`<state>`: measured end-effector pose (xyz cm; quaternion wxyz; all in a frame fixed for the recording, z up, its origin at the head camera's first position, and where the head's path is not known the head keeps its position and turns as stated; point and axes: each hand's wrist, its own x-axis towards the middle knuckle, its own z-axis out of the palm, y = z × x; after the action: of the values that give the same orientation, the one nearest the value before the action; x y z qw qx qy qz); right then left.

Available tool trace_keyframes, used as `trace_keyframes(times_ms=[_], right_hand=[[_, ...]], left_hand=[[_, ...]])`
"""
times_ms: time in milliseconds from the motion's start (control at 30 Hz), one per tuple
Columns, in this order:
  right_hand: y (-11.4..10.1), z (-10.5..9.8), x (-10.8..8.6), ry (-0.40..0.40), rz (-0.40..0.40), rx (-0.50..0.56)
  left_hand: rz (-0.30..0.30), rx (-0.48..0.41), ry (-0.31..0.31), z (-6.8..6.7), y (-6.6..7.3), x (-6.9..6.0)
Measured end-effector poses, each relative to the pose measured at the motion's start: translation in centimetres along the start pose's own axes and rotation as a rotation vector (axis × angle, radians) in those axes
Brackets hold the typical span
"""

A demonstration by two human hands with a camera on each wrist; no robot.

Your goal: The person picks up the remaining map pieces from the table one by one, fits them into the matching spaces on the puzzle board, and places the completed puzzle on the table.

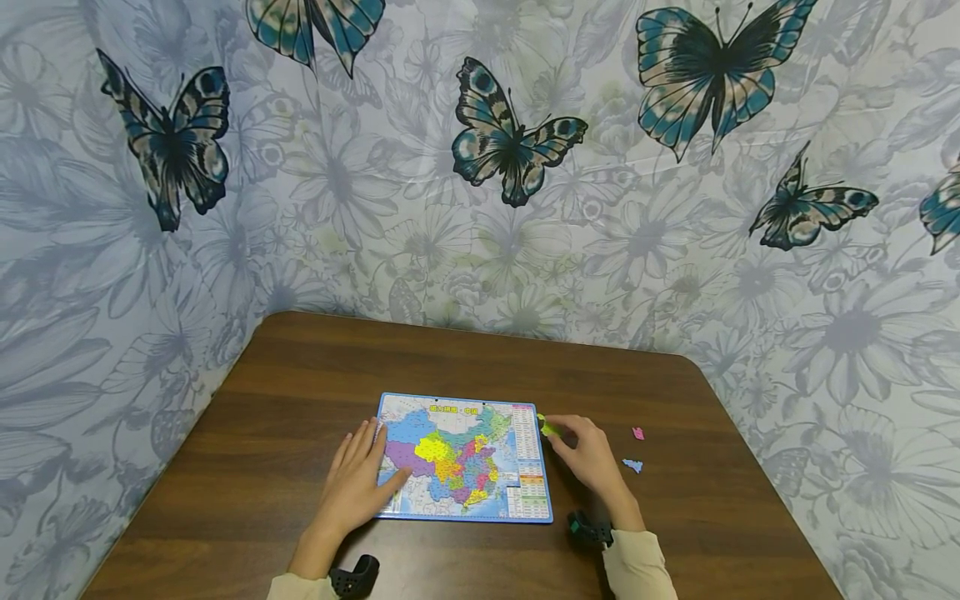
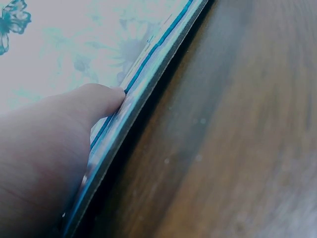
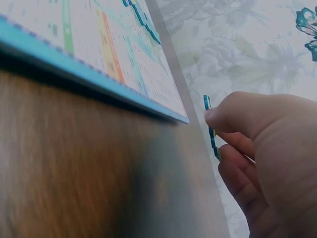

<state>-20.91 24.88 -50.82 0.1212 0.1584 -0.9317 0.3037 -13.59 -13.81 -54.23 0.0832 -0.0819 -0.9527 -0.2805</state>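
Note:
A map puzzle board (image 1: 528, 467) with a blue border and brightly coloured regions lies on the table. My left hand (image 1: 356, 483) rests over its left side, fingers extended; in the left wrist view the thumb (image 2: 106, 99) touches the board near its edge. Just off the board's upper right edge, my right hand (image 1: 592, 458) pinches a thin yellow-green puzzle piece (image 1: 547, 427) between thumb and fingers. Seen edge-on in the right wrist view, that piece (image 3: 213, 131) is held apart from the board. A whitish area shows near the top of the map.
On the brown wooden table (image 1: 300, 358), a pink puzzle piece (image 1: 638, 433) and a blue puzzle piece (image 1: 633, 465) lie to the right of my right hand. Black bands sit at both wrists. Behind the table hangs a butterfly-patterned wall covering (image 1: 420, 192).

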Motion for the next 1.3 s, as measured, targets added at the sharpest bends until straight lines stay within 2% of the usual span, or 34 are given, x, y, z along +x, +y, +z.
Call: trace_keyframes(times_ms=[467, 700, 1300], right_hand=[[-1.0, 2.2, 2.0, -0.056, -0.062, 0.063], [-1.3, 3.3, 2.6, -0.052, -0.085, 0.069], [-2.5, 5.4, 4.2, -0.094, -0.095, 0.114]], left_hand=[[-0.002, 0.002, -0.002, 0.1, 0.0, 0.0], [-0.002, 0.006, 0.000, 0.2, -0.1, 0.1], [0.000, -0.005, -0.002, 0.1, 0.0, 0.1]])
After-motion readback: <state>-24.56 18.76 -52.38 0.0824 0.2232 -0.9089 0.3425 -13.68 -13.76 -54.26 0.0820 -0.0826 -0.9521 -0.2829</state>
